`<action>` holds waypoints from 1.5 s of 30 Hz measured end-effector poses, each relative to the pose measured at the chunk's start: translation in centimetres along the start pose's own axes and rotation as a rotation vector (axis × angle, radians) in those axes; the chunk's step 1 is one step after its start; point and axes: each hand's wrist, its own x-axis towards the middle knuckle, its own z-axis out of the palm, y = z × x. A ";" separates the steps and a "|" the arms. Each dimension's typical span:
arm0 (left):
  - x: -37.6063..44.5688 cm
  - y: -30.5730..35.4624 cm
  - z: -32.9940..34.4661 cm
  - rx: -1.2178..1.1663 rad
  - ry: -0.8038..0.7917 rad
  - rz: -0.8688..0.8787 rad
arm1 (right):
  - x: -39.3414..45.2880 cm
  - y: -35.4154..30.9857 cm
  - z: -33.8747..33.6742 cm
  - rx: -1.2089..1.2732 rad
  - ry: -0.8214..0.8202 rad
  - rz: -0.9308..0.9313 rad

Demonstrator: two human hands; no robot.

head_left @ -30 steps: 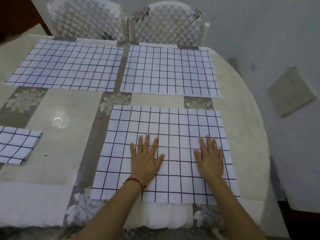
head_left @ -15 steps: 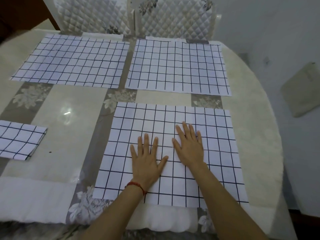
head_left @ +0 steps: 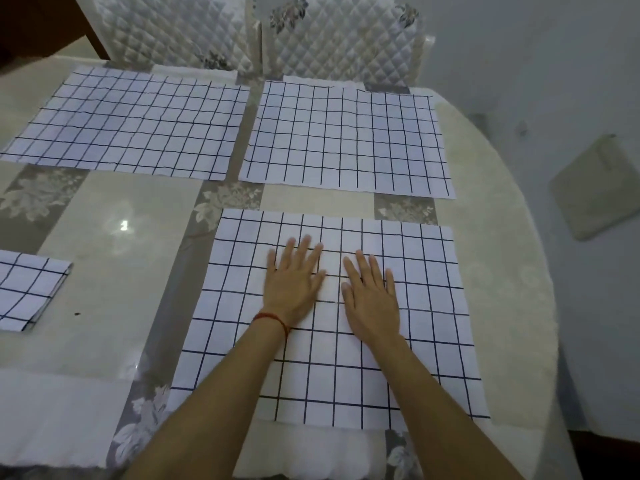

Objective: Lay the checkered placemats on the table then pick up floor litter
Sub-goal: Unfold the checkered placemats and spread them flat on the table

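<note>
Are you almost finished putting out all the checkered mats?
Partly. Two placemats lie spread at the far side, the far left placemat and the far right placemat. In hand: the left hand and right hand press flat on the near placemat. Left to do: the folded placemat at the table's left edge is not opened yet, and floor litter comes afterwards; a flat pad lies on the floor.

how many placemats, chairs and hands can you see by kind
Checkered placemats spread flat: 3 (far left, far right, near)
Folded checkered placemat: 1
Quilted chairs: 2 (left, right)
Hands: 2 (left, right)
Total: 8
</note>
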 end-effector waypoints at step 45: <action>-15.1 -6.5 -6.4 -0.285 -0.030 -0.193 | -10.8 -8.3 -2.0 0.306 -0.018 0.102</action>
